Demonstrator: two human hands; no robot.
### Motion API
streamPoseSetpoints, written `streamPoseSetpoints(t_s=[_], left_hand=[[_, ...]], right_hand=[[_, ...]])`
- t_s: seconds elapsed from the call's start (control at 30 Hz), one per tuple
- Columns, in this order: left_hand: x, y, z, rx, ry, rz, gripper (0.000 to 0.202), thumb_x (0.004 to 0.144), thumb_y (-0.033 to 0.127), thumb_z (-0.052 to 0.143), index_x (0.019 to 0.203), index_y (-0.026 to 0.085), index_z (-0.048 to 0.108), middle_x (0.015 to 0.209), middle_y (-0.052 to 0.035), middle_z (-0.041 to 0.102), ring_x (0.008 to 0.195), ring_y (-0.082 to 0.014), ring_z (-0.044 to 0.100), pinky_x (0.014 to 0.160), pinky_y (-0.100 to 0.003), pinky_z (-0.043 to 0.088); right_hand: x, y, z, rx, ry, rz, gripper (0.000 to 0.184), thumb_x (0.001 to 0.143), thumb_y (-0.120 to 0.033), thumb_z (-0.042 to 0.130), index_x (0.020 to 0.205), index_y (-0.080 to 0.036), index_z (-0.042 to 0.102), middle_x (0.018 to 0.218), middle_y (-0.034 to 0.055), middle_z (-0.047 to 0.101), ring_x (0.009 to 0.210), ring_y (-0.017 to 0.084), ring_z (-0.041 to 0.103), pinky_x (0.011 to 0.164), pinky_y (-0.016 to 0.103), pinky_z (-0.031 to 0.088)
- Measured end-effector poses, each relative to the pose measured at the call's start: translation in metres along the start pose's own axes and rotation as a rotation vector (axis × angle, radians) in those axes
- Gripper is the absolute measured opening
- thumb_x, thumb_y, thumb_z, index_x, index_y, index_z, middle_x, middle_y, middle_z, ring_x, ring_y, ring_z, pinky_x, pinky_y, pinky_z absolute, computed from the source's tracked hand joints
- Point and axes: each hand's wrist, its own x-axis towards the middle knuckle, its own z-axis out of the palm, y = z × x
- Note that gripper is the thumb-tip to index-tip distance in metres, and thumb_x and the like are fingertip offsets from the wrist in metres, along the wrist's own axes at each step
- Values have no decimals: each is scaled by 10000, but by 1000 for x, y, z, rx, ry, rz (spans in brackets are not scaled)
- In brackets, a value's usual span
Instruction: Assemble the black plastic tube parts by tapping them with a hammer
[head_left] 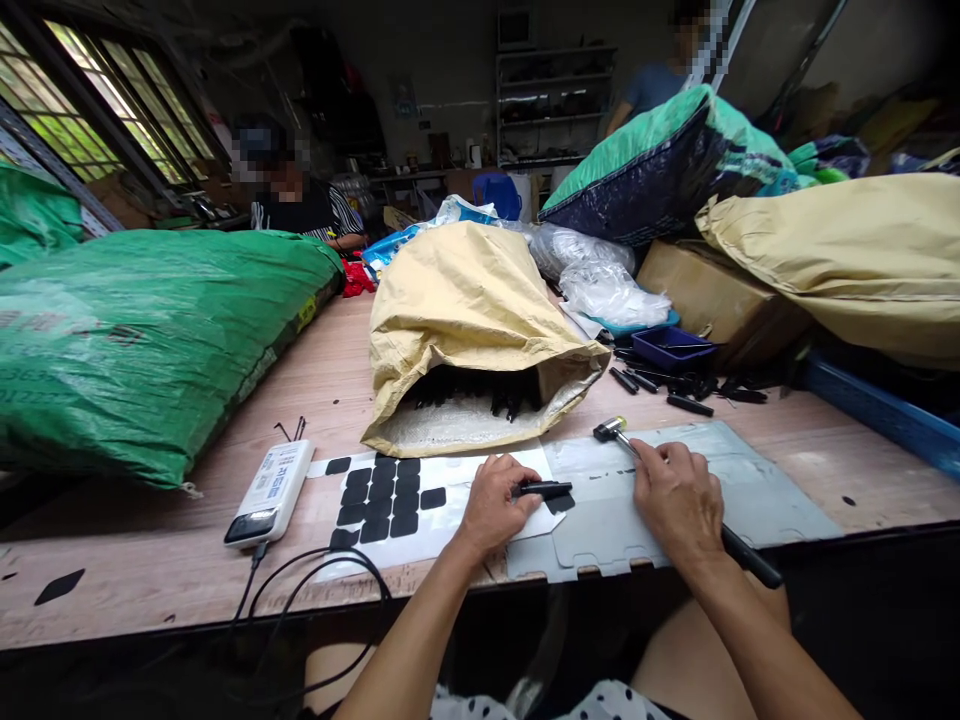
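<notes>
My left hand (496, 505) is closed on a short black cylindrical piece (547, 489), lying sideways just above the work surface. Under its right end is a dark patch (561, 503). In my right hand (679, 495) is a small hammer, its metal head (609, 429) with a yellowish face pointing up and left, its black handle (750, 557) coming out below the palm. A grey plastic sheet (720, 470) lies beneath the hammer. Left of my left hand, a white sheet (450, 545) carries rows of black rounded squares (380, 500).
An open tan sack (465, 290) with black pieces inside faces me. A green sack (150, 340) fills the left side; a white power bank (271, 490) with a cable stands nearby. Loose black pieces (690, 405) and a blue tray (885, 410) are right. Two people are behind.
</notes>
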Motion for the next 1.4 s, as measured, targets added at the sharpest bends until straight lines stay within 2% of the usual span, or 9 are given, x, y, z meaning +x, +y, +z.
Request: streamPoseSetpoints(t_s=[0.07, 0.17, 0.23, 0.33, 0.53, 0.83, 1.13, 1.27, 1.4], left_hand=[[0, 0, 0, -4, -1, 8, 207, 771, 172, 728, 961, 243, 773, 882, -23, 651, 932, -227, 553, 865, -368, 405], [-1, 1, -1, -15, 7, 19, 202, 781, 190, 740, 976, 239, 765, 892, -24, 672, 936, -228, 562, 867, -369, 410], [-2, 2, -2, -32, 16, 26, 194, 788, 198, 742, 979, 232, 752, 887, -23, 680, 923, -224, 566, 865, -367, 415], [-3, 3, -4, -69, 26, 33, 156, 803, 201, 739, 958, 222, 741, 868, -19, 680, 890, -214, 568, 855, -361, 424], [-3, 2, -4, -69, 35, 52, 196, 803, 220, 777, 993, 222, 734, 905, -25, 687, 922, -219, 592, 861, -356, 434], [-4, 3, -3, -38, 19, 95, 146, 884, 346, 739, 961, 223, 721, 883, -16, 695, 908, -207, 594, 876, -365, 402], [-9, 5, -4, 39, 22, 205, 111, 897, 278, 675, 812, 208, 665, 811, -23, 621, 860, -207, 530, 829, -346, 407], [-9, 6, -4, -90, 37, 154, 67, 870, 269, 700, 839, 209, 703, 815, -20, 632, 857, -200, 547, 835, -337, 433], [-5, 7, -5, -367, 84, 10, 195, 841, 319, 750, 997, 202, 734, 908, -23, 659, 847, -176, 574, 815, -308, 462]], right_hand=[[-1, -14, -9, 104, 17, -75, 346, 904, -265, 612, 1238, -234, 694, 1112, 110, 615, 985, 258, 527, 776, 368, 388], [-2, -40, -21, 365, -70, -324, 443, 865, -345, 672, 1293, -233, 656, 1224, 117, 588, 1136, 287, 515, 942, 427, 416], [-3, -57, -24, 448, -156, -404, 426, 869, -349, 675, 1283, -249, 655, 1242, 113, 589, 1159, 287, 507, 948, 427, 410], [-4, -71, -21, 488, -238, -447, 300, 898, -320, 655, 1186, -241, 688, 1200, 110, 610, 1129, 277, 507, 909, 414, 405], [-6, -69, -10, 563, -227, -477, 188, 945, -283, 616, 1108, -217, 681, 1104, 94, 630, 1054, 244, 504, 888, 390, 397], [-7, -66, -7, 610, -261, -506, 175, 955, -253, 583, 1103, -203, 661, 1053, 73, 631, 1012, 233, 491, 874, 381, 378], [-6, -70, -15, 609, -281, -573, 131, 974, -280, 562, 902, -194, 629, 934, 56, 629, 984, 223, 486, 875, 389, 360], [-6, -71, -18, 612, -250, -555, 112, 964, -263, 564, 915, -202, 643, 923, 55, 633, 983, 222, 498, 883, 392, 361], [-12, -81, -22, 620, -151, -372, 171, 992, -314, 545, 1043, -217, 677, 921, 59, 641, 955, 224, 507, 850, 380, 357]])
